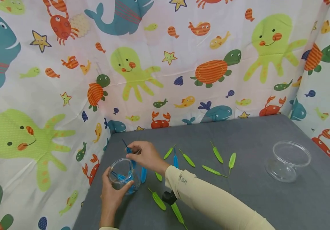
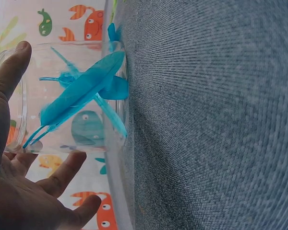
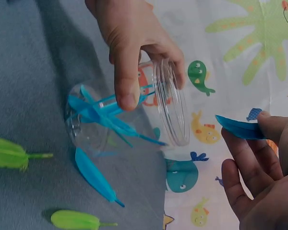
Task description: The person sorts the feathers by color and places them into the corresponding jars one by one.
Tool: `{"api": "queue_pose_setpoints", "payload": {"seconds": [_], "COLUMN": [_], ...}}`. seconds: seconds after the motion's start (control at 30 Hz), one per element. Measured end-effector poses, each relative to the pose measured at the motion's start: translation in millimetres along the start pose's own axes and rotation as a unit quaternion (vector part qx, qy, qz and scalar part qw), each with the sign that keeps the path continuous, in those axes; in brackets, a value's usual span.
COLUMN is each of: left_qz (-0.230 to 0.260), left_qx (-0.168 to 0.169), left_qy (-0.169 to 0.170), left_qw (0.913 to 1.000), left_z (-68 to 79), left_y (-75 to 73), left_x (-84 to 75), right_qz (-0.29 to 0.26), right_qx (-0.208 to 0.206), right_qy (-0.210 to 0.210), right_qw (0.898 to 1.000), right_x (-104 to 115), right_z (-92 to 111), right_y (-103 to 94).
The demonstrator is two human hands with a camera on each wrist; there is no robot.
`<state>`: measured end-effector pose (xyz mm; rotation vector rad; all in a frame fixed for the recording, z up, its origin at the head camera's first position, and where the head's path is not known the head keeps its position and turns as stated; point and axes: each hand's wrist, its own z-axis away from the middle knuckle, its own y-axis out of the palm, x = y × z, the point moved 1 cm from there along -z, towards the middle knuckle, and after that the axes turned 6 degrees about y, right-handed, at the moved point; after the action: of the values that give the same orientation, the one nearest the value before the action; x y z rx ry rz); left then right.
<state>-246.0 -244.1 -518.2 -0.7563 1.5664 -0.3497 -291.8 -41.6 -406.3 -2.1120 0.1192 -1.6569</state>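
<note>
With my right hand (image 1: 147, 156), I pinched a blue feather (image 3: 241, 128) between thumb and fingers, near the mouth of a clear jar (image 3: 177, 115) but apart from its rim; my left hand (image 1: 113, 192) was wrapped round the jar, which held more blue feathers (image 2: 84, 91). Pinched one looked nearly weightless, its vane easily ruffled, so the stiffer quill seemed the best hold. Smooth walls seemed slippery, safest gripped round the body. Dark lettering (image 1: 183, 179) on my sleeve (image 1: 211, 195) was illegible.
</note>
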Motion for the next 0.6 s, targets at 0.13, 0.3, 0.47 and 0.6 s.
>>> {"api": "queue_pose_setpoints", "payload": {"seconds": [0.13,0.3,0.47,0.6], "left_qz": [0.0,-0.003,-0.006,-0.008], "left_qx": [0.001,0.008,0.01,0.009], "left_qy": [-0.001,0.002,0.002,0.0], "left_qw": [1.0,1.0,0.9999,0.9999], "left_z": [0.3,1.3,1.0,1.0], "left_y": [-0.8,-1.8,-2.1,-1.9], "left_x": [0.6,1.2,0.6,-0.5], "right_qz": [-0.016,-0.026,-0.024,-0.02], "right_qx": [-0.01,-0.004,-0.006,-0.002], "right_qy": [0.001,0.008,0.012,0.017], "right_qw": [1.0,1.0,1.0,1.0], "right_x": [2,4,3,-1], "right_z": [-5,-8,-10,-11], "right_y": [9.5,19.9,25.7,29.5]}}
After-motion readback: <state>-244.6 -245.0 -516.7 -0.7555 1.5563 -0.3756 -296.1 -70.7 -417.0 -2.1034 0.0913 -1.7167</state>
